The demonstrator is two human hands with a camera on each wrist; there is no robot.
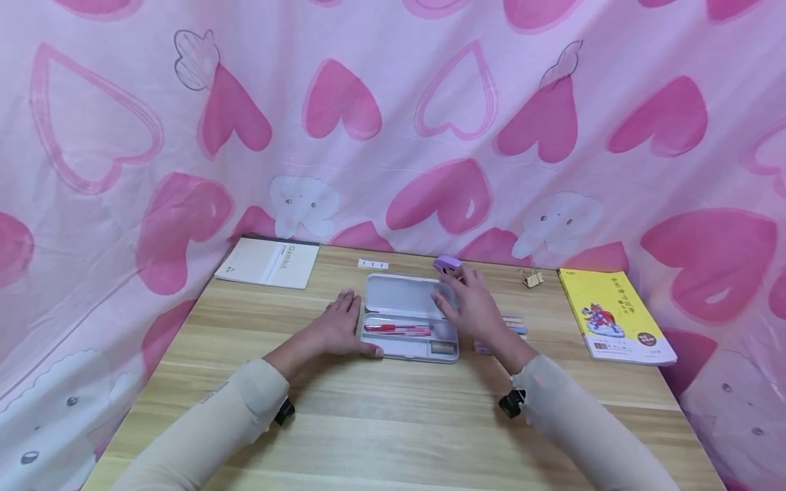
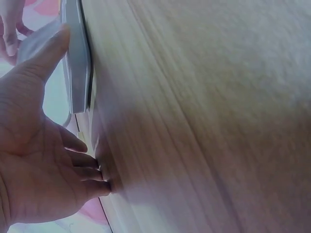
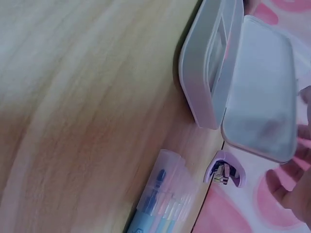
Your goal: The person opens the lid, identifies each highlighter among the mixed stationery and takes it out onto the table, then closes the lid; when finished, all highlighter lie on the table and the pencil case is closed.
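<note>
A pale grey pencil case [image 1: 410, 354] lies on the table with its lid [image 1: 402, 293] raised at the back. Red pens [image 1: 396, 330] lie in its long compartment, and a small brownish block [image 1: 442, 348] fills the front right corner. My left hand [image 1: 334, 327] rests at the case's left side, fingers stretched out on the table and thumb at the front left corner. By the lid's right edge is my right hand [image 1: 475, 307], thumb and fingers spread around that edge; in the right wrist view its fingertips [image 3: 303, 133] are right at the lid's rim [image 3: 293, 121].
Behind the right hand sits a purple stapler [image 1: 447, 263]. A clear pack of highlighters [image 3: 163, 194] lies partly under the right forearm. Farther out are a cream notebook [image 1: 270, 262], a white label strip [image 1: 373, 264], binder clips [image 1: 531, 278] and a yellow book [image 1: 614, 314]. A heart-patterned curtain [image 1: 393, 136] borders the table.
</note>
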